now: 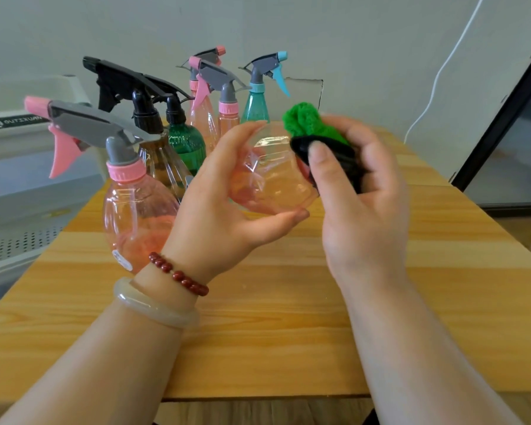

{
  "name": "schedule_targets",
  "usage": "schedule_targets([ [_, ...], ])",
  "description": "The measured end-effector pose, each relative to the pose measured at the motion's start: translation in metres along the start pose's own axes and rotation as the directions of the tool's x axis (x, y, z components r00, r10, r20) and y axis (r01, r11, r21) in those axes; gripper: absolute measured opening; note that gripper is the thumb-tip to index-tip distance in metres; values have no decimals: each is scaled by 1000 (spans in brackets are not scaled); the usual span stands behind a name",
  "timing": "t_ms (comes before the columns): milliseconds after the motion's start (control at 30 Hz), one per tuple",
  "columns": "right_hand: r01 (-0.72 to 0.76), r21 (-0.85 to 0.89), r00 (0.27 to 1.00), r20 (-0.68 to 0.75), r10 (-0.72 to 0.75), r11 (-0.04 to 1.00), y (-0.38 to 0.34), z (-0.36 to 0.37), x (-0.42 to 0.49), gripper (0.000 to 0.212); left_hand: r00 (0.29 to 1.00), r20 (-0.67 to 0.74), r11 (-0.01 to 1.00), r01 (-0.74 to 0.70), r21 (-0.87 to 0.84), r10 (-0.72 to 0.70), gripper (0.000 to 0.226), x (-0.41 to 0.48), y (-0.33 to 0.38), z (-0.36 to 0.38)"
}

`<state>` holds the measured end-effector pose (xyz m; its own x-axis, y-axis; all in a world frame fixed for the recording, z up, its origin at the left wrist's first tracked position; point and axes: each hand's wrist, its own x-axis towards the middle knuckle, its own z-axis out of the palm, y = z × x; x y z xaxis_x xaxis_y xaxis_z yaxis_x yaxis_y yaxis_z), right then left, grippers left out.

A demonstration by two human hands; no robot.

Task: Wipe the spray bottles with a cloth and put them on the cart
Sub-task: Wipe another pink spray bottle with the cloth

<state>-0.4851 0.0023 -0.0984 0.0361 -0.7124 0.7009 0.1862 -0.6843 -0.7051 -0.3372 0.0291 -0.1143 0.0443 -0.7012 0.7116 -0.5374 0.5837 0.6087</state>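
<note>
My left hand (pixel 227 191) grips a clear orange-tinted spray bottle (pixel 273 176) lying sideways above the table. Its black spray head (pixel 334 161) points right into my right hand (pixel 359 191). That hand holds a green cloth (pixel 304 121) around the black head, thumb pressed on it. Several other spray bottles stand on the wooden table (pixel 288 317): a round pink one with a grey and pink trigger (pixel 135 207) nearest, a brown one with a black trigger (pixel 163 164), a green one (pixel 186 142), two pink ones (pixel 227 111) and a teal one (pixel 255 108).
A light grey cart (pixel 28 194) with a perforated shelf stands left of the table. A white cable (pixel 436 81) hangs on the wall at the right. A dark-framed glass panel (pixel 509 133) leans at the far right.
</note>
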Motion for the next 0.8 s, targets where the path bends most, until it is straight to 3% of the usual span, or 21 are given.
schedule_targets([
  [133, -52, -58, 996, -81, 47, 997, 3, 3, 0, 17, 1000, 8, 996, -24, 80, 24, 85, 0, -4, 0],
  [267, 96, -95, 995, -9, -97, 991, -2, 8, -7, 14, 1000, -3, 997, 6, 76, -5, 87, -1, -6, -1],
  [400, -82, -95, 987, -145, 68, 992, 8, 6, 2, 15, 999, 13, 991, 30, 129, -32, 91, -3, -7, 0],
  [467, -99, -47, 986, -136, 92, 994, 8, 4, 2, 14, 999, 23, 988, 45, 146, -48, 90, -4, -10, 1],
  [533, 28, -108, 999, -38, -33, 994, 3, 3, -1, 14, 998, 24, 991, 59, 123, -62, 88, -3, -13, 1],
  [633, 269, -266, 963, 106, -249, 926, -3, 5, -5, 14, 999, 18, 992, 30, 124, -32, 85, -2, -16, 0],
  [700, 149, -278, 987, -13, -159, 949, 5, 4, -1, 14, 999, 26, 991, 18, 130, -21, 85, -3, -15, 0],
  [800, -130, -124, 974, -200, 103, 984, 13, 4, 3, 15, 999, 34, 982, 7, 190, -14, 87, -7, -12, 2],
])
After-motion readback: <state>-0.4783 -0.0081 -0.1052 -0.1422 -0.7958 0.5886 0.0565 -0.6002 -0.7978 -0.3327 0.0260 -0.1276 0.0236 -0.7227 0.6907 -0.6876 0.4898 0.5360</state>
